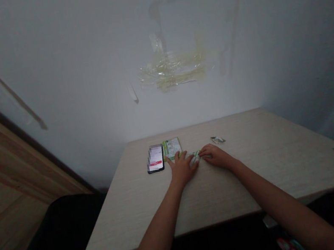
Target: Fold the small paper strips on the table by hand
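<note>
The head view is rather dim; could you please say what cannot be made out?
In the head view:
Green-and-white piece: partly covered by the left hand and right hand.
Phone: screen text pixelated.
Green packet: print too small; lower edge partly behind left fingers.
Scrap: too small to identify.

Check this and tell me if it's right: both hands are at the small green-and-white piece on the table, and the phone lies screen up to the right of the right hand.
Wrong on the phone's side: the head view shows the phone screen up to the left of the left hand. Both hands are indeed at the small green-and-white piece on the table.
</note>
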Demonstrator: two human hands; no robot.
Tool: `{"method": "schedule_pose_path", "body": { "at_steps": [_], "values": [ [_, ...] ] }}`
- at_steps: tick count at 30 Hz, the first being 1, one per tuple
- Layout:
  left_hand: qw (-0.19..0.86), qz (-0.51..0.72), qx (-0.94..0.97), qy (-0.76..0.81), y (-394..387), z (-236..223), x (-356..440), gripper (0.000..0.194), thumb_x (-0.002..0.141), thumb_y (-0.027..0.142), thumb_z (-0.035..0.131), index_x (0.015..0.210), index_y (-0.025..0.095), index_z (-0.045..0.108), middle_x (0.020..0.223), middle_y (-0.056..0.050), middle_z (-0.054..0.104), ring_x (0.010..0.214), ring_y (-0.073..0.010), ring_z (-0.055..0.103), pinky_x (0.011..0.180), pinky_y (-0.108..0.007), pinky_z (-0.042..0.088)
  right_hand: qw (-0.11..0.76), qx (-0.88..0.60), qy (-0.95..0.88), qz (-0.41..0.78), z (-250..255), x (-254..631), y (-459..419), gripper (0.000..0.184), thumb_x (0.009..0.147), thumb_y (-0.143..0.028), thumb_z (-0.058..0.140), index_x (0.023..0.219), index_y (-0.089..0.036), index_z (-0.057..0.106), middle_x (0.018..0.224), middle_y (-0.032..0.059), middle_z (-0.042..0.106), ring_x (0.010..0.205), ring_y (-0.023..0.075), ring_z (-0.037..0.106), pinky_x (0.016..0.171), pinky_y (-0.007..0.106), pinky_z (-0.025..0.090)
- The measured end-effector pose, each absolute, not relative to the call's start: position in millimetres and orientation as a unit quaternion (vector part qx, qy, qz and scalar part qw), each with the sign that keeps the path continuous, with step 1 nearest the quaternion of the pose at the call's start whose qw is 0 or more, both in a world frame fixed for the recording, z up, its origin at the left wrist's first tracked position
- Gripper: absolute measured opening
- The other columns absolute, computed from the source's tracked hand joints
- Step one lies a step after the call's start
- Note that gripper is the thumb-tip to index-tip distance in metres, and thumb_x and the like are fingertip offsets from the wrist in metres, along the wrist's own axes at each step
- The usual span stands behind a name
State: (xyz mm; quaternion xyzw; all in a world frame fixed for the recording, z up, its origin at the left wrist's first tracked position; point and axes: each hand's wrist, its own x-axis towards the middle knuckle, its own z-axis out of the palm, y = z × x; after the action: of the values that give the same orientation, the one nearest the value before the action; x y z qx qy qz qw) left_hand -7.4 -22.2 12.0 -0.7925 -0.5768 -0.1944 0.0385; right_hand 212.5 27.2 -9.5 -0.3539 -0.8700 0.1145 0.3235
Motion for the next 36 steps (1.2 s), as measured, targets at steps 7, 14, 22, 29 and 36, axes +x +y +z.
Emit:
{"method": "schedule_pose_path", "body": {
  "at_steps": [7, 14, 22, 29, 36],
  "values": [
    [0.019, -0.169, -0.793, -0.585, -20, 13, -8, 0.043, 0.086, 0.054, 0.057, 0.127, 0.043, 0.062, 0.146, -0.004, 0.051, 0.139, -0.0377, 0.032, 0.107, -0.08, -0.003, 0.297, -0.354, -0.881, 0.1, -9, 209, 25, 0.038, 0.085, -0.014, 0.058, 0.12, -0.023, 0.069, 0.123, 0.0096, 0.067, 0.118, 0.0238, 0.055, 0.104, 0.043, 0.044],
    [-0.003, -0.16, -0.802, -0.575, -17, 10, -12, 0.041, 0.089, 0.041, 0.055, 0.13, 0.047, 0.058, 0.152, -0.003, 0.043, 0.142, -0.0351, 0.028, 0.106, -0.081, -0.003, 0.281, -0.37, -0.883, 0.066, -2, 208, 22, 0.026, 0.085, -0.015, 0.062, 0.106, -0.02, 0.075, 0.102, 0.0095, 0.069, 0.102, 0.0225, 0.058, 0.094, 0.037, 0.047],
    [-0.034, -0.173, -0.817, -0.548, -16, 9, -14, 0.039, 0.092, 0.048, 0.052, 0.13, 0.048, 0.057, 0.14, 0.001, 0.054, 0.139, -0.0343, 0.029, 0.106, -0.081, -0.005, 0.256, -0.373, -0.891, 0.038, 2, 209, 21, 0.017, 0.085, -0.019, 0.066, 0.099, -0.02, 0.077, 0.092, 0.009, 0.066, 0.092, 0.0211, 0.057, 0.083, 0.033, 0.046],
    [-0.037, -0.188, -0.821, -0.537, -15, 7, -14, 0.036, 0.093, 0.048, 0.053, 0.129, 0.048, 0.059, 0.133, 0.001, 0.06, 0.137, -0.0322, 0.033, 0.107, -0.079, -0.006, 0.248, -0.37, -0.895, 0.015, 1, 208, 21, 0.014, 0.088, -0.021, 0.065, 0.094, -0.021, 0.078, 0.089, 0.0086, 0.066, 0.09, 0.0207, 0.057, 0.082, 0.033, 0.044],
    [-0.04, -0.188, -0.821, -0.538, -12, 6, -15, 0.034, 0.093, 0.047, 0.055, 0.126, 0.048, 0.06, 0.132, 0.001, 0.062, 0.137, -0.0314, 0.034, 0.107, -0.08, -0.003, 0.248, -0.38, -0.891, 0.023, 2, 206, 20, 0.012, 0.088, -0.022, 0.066, 0.086, -0.018, 0.078, 0.087, 0.0088, 0.065, 0.088, 0.0202, 0.056, 0.079, 0.032, 0.043]
  ]
}}
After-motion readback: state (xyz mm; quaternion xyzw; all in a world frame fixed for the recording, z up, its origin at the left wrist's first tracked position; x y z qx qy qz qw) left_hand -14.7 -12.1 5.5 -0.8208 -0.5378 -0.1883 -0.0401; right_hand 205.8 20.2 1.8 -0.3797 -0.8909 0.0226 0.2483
